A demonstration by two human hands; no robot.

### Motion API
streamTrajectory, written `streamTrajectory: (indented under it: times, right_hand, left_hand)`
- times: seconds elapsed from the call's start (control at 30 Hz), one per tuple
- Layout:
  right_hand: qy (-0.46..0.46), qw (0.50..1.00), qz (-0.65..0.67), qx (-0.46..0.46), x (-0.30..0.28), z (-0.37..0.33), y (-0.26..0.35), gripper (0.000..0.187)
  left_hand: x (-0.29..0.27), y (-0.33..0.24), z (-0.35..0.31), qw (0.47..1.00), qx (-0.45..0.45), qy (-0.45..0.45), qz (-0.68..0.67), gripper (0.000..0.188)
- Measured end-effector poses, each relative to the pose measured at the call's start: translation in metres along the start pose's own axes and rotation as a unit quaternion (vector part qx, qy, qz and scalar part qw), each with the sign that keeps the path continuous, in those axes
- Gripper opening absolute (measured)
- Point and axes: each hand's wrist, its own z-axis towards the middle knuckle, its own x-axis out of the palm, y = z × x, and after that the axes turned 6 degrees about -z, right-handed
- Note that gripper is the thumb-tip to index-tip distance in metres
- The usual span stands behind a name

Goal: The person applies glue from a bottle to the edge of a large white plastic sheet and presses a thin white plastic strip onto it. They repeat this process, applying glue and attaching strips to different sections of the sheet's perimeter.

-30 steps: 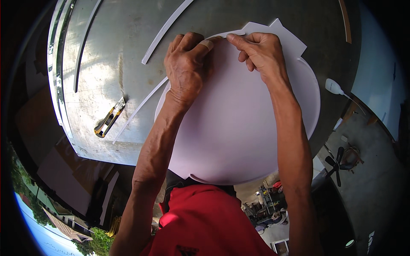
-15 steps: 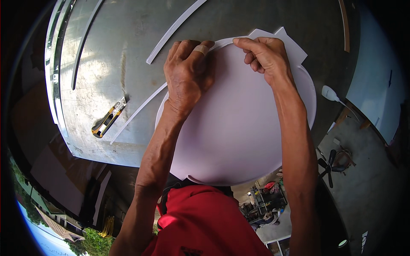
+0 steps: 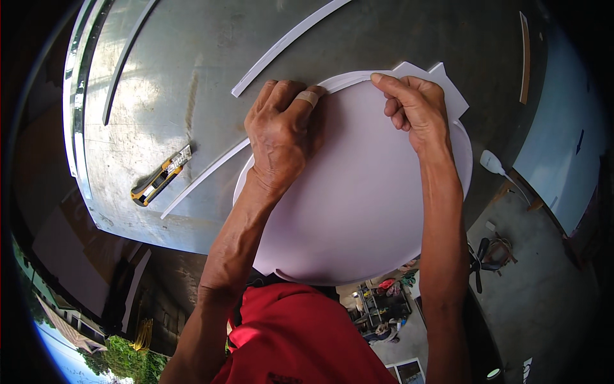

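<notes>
A large round white board (image 3: pixel 358 192) lies at the table's near edge, with a thin raised white edging around parts of its rim. A narrow white strip (image 3: pixel 348 80) runs along the far rim between my hands. My left hand (image 3: pixel 281 131), a bandage on one finger, is closed at the far left rim, its fingertips mostly hidden. My right hand (image 3: pixel 416 109) pinches the strip between thumb and forefinger, other fingers curled. From beside my left hand a thin white strip (image 3: pixel 204 179) trails to the lower left. Angular white board corners (image 3: pixel 448 86) stick out beyond the rim.
A yellow-and-black utility knife (image 3: pixel 160 176) lies on the metal table (image 3: pixel 211 121), left of the board. Loose strips lie farther off, one white (image 3: pixel 288 48) and one dark (image 3: pixel 128 61). A brown-edged strip (image 3: pixel 524 57) is at far right, above a white paddle-shaped thing (image 3: pixel 492 162).
The view has shifted slightly. Both hands keep their hold at the far rim, and the right hand sits a little farther from the left.
</notes>
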Motion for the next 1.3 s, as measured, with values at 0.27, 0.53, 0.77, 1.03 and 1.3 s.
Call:
streamTrajectory:
  times: [0.27,0.53,0.77,1.03,1.3]
  right_hand:
    - [-0.020,0.999,-0.006,-0.032,-0.002,-0.005,-0.006,0.037]
    - [-0.171,0.853,-0.239,-0.432,0.019,-0.016,-0.025,0.034]
    - [-0.169,0.776,-0.279,-0.539,0.024,0.001,-0.028,0.030]
    - [-0.146,0.745,-0.286,-0.585,0.015,0.010,-0.022,0.028]
    - [-0.130,0.732,-0.288,-0.604,0.014,0.013,-0.020,0.029]
  left_hand:
    - [0.005,-0.001,-0.002,1.000,-0.019,-0.013,-0.019,0.028]
    - [0.001,0.006,-0.001,0.999,0.008,-0.019,-0.031,0.024]
    - [0.004,0.002,0.000,0.999,-0.009,-0.018,-0.037,0.023]
    - [0.000,-0.002,0.007,0.999,-0.020,0.013,0.030,0.026]
    - [0.010,-0.005,0.008,0.999,-0.020,-0.027,0.028,0.023]
